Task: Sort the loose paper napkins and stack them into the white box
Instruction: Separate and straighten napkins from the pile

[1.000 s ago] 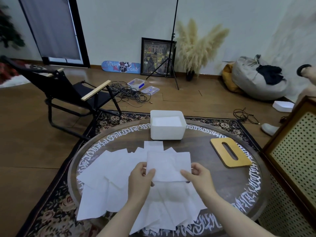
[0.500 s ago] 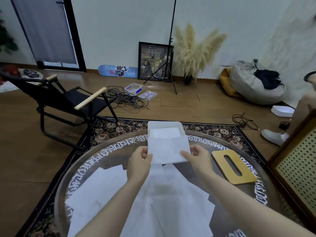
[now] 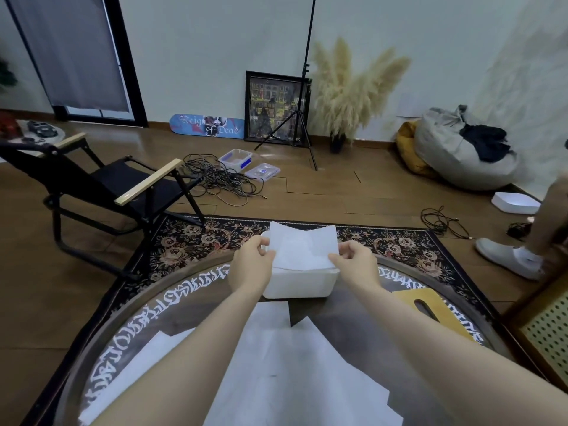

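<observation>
A white paper napkin (image 3: pixel 302 249) is stretched flat just over the open top of the white box (image 3: pixel 299 284), which stands at the far side of the round table (image 3: pixel 159 305). My left hand (image 3: pixel 253 265) pinches the napkin's left edge and my right hand (image 3: pixel 353 261) pinches its right edge. The napkin hides the box's inside. Several loose white napkins (image 3: pixel 285 364) lie spread over the near half of the table, partly under my forearms.
A tan wooden lid with a slot (image 3: pixel 430 312) lies on the table right of the box. A black folding chair (image 3: pixel 101 186) stands at the left. A perforated cabinet (image 3: pixel 550 330) is close at the right. A person's white shoe (image 3: pixel 507 256) is on the floor beyond.
Both hands lifted one napkin off the loose pile and carried it away from me, up over the white box. The camera view tilted forward with them.
</observation>
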